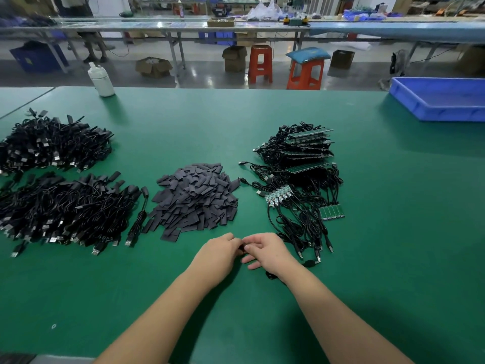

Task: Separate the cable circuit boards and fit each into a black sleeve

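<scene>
**Sleeving well under way, plenty of boards left**

Two bare forearms reach up from the bottom of the frame and meet at lower centre, just above the green counter (367, 206). Left hand (219, 254) and right hand (267, 252) touch at the fingertips, fingers curled in toward each other around something small and dark; it is too hidden to say whether it is a board, a sleeve or both. A loop of black cable (309, 263) trails out from under the right wrist, so I judge one cable is being worked on now.

Just above the hands, at centre, lies the heap of loose black sleeves (196, 198), still large. To its right sits the pile of unsleeved cables (301, 206), with green circuit board strips (332, 212) not yet snapped apart and more stacked strips (309, 147) behind them. At the left of the frame two big mounds of black cables (60, 206) and (52, 145) look like finished pieces, though that is a judgement.

A fair share seems done, but several strips remain to separate and sleeve. At upper right a blue tray (441, 101) stands; at upper left, a white bottle (101, 80)
</scene>
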Motion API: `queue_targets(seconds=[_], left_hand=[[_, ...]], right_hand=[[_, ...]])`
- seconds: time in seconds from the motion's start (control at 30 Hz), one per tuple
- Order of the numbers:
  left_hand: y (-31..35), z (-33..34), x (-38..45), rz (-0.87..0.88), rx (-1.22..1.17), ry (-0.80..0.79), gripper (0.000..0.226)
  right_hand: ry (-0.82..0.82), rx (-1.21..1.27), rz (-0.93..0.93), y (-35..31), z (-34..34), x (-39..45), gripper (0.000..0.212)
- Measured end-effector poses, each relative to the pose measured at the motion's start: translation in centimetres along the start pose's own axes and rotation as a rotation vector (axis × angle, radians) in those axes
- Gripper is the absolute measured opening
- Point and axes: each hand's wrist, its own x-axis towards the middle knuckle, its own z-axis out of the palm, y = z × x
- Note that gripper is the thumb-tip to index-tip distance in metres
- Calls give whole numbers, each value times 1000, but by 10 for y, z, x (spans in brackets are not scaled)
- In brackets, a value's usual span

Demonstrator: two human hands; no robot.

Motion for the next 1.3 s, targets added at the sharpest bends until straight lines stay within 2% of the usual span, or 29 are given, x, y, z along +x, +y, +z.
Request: queue_targets(seconds=[0.13, 0.4, 0.5, 0.57, 0.67, 0.73, 0.8, 0.93, 1.0, 1.2, 1.3], left_hand=[[4, 0, 1, 24, 66, -14, 27], [7, -5, -6, 72, 265, 0, 30], [5, -10, -6, 43, 272, -8, 33], [-1, -14, -4, -13, 171, 10, 33], [-9, -20, -2, -68, -198, 60, 23], [-11, -24, -2, -45, -362, 71, 20], [-12, -27, -2, 34, -364, 107, 19], [-13, -25, -4, 122, -102, 195, 26], [-11, -25, -6, 155, -44, 226, 29], [-10, -25, -6, 176, -99, 100, 31], [-8, -26, -7, 175, -164, 106, 28]], right_hand=[[55, -93, -23, -1, 2, 0, 27], [38, -101, -14, -8, 3, -3, 25], [58, -273, -57, -14, -1, -4, 21], [44, -417, -120, -19, -6, -6, 17], [25, -614, -176, -26, -12, -9, 19], [50, -711, -188, -30, -15, -8, 21], [36, -703, -183, -32, -16, -7, 21], [-39, -601, -166, -32, -17, -7, 26], [-65, -566, -155, -33, -18, -6, 26], [-161, -448, -103, -33, -25, -10, 28], [-173, -421, -108, -32, -29, -10, 27]])
